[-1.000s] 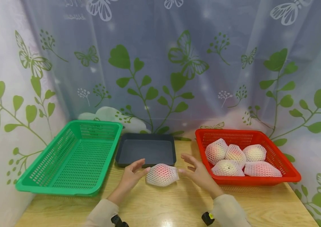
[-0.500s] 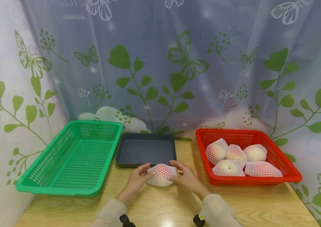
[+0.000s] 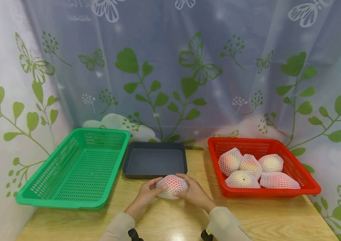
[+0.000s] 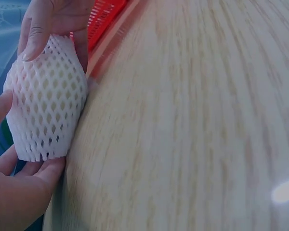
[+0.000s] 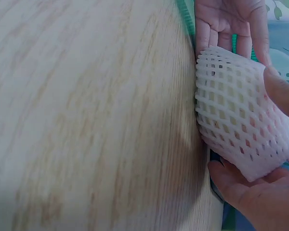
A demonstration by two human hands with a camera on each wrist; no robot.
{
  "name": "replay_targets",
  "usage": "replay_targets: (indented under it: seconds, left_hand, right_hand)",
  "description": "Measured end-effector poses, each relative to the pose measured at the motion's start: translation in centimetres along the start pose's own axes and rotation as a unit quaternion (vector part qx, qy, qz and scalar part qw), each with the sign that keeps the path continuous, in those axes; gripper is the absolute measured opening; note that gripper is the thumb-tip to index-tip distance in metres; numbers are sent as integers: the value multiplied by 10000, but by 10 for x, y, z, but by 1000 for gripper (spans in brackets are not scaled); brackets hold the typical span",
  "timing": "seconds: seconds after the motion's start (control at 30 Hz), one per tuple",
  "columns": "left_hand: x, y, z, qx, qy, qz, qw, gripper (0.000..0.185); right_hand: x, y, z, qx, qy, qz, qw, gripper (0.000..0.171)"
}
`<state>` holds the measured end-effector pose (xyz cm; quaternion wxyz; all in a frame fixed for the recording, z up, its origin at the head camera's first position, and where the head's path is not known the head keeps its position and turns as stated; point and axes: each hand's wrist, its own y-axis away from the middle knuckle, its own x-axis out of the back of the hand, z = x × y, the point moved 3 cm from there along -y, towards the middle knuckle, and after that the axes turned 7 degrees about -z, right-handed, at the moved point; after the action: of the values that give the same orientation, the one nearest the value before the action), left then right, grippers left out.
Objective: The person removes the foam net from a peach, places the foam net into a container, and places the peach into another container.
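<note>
Fingers (image 3: 153, 182) of two hands hold one net-wrapped fruit (image 3: 172, 186) between them. Left hand (image 3: 145, 194): engages the left end, thumb on the near face, other fingers around the end. Right hand (image 3: 195, 194): engages the right end in the same manner, thumb on the near face. Finger spacing on each hand equals the width of the fruit it grips.

Position of the held fruit: above the near part of the wooden table (image 3: 174, 214), just in front of the tray. Contact between fruit and table cannot be confirmed. Covering: one white foam net, with pink-red showing through the mesh in the head view.

Containers, quantity three:
- One green basket (image 3: 61, 203), at the left, perforated, with its slotted floor visible.
- One dark grey tray (image 3: 155, 176), at the centre, between the two baskets.
- One red basket (image 3: 274, 191), at the right, holding five wrapped fruits (image 3: 242, 179): three at the rear, two at the front.

Two light sleeves (image 3: 226, 223) cover the forearms. Two black devices (image 3: 134, 235) sit at the wrists, one per arm. One patterned curtain (image 3: 164, 67) hangs behind the table.
</note>
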<state>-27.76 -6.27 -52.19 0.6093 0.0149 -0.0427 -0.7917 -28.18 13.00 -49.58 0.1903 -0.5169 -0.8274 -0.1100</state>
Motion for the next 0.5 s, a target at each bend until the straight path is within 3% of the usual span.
replay_targets:
  seconds: [0.27, 0.5]
  left_hand:
    - [-1, -4, -3, -103, 334, -166, 9993, 54]
    - [-2, -2, -1, -71, 365, -107, 9993, 54]
  right_hand:
    - [-2, -4, 1, 200, 279, -163, 9993, 74]
    - [-3, -7, 4, 364, 431, -393, 9976, 77]
